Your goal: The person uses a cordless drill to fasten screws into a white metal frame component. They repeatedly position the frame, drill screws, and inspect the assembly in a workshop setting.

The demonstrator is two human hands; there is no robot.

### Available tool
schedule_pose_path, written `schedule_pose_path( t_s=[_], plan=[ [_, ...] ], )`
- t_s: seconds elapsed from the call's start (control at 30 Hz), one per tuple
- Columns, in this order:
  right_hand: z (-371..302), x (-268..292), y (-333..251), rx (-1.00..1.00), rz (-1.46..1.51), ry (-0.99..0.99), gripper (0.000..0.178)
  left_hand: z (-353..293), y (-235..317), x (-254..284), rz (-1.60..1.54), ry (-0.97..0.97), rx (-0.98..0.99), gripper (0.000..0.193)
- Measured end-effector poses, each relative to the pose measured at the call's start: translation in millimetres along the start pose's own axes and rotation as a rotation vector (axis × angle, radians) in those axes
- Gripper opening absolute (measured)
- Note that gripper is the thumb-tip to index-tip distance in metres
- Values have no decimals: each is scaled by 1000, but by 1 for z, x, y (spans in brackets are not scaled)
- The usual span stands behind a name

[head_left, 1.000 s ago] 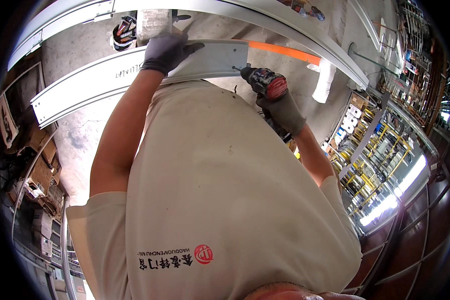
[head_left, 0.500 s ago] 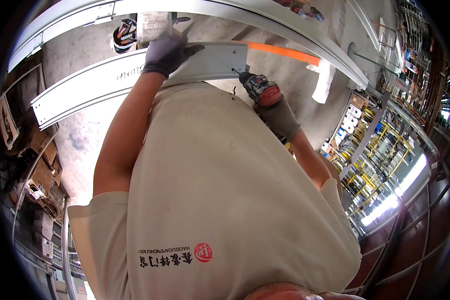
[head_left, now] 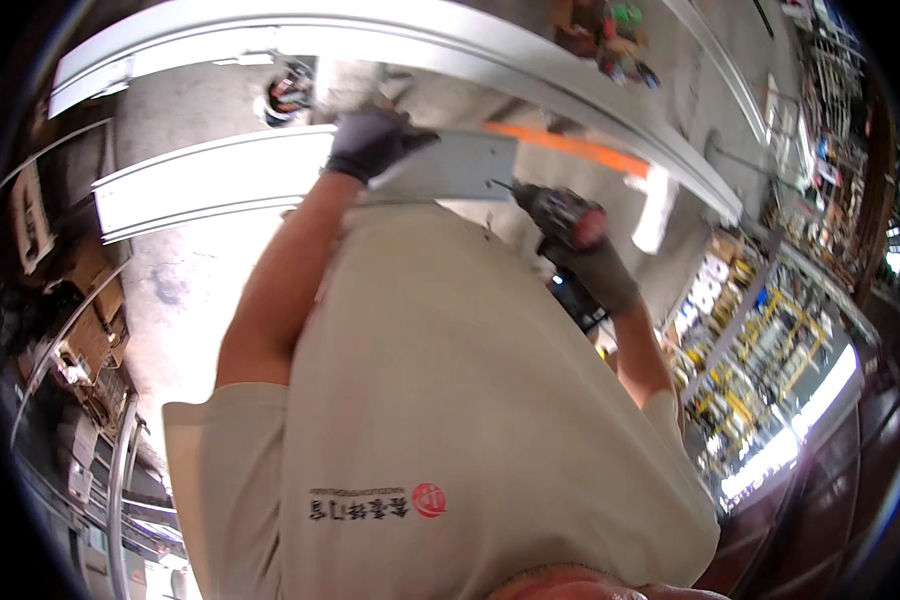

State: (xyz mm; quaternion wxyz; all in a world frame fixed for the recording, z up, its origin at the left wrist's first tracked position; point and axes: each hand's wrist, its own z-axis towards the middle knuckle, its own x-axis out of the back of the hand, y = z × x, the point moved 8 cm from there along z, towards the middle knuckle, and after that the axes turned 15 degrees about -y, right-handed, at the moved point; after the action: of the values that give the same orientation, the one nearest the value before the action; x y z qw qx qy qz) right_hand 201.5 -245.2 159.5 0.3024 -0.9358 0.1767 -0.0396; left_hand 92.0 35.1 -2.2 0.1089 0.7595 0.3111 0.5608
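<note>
A long pale metal profile (head_left: 210, 182) lies crosswise in front of my body. My gloved left hand (head_left: 372, 145) grips it over its far edge, thumb stretched to the right. In my gloved right hand (head_left: 604, 274) is a cordless drill (head_left: 566, 216), dark with a red part. Its thin bit points left at the profile's right end, close to a small dark hole; blur hides whether the tip touches. The fingers around the drill's handle are partly hidden.
Beyond lies a longer white metal profile (head_left: 420, 38). Between the two are a bucket of tools (head_left: 284, 95) and an orange strip (head_left: 570, 148). Cardboard boxes (head_left: 92, 345) stand at the left. Yellow racks (head_left: 760, 350) holding materials stand at the right.
The whole view has shifted, so things appear lower and further right. The drill has drawn back slightly from the profile's end, showing more of the bit. My left hand keeps its grip.
</note>
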Motion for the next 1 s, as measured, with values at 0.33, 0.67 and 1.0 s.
schedule_pose_path(
  t_s=[0.33,0.67,1.0],
  plan=[
    [73,-16,-165,828,-590,71,27,-3,2,16,-46,-34,-19,61],
    [285,-84,-277,849,-479,-359,41,0,-4,6,-54,64,-51,58],
    [318,-90,-278,767,-364,-479,38,0,-8,0,-110,40,-42,58]
  ],
)
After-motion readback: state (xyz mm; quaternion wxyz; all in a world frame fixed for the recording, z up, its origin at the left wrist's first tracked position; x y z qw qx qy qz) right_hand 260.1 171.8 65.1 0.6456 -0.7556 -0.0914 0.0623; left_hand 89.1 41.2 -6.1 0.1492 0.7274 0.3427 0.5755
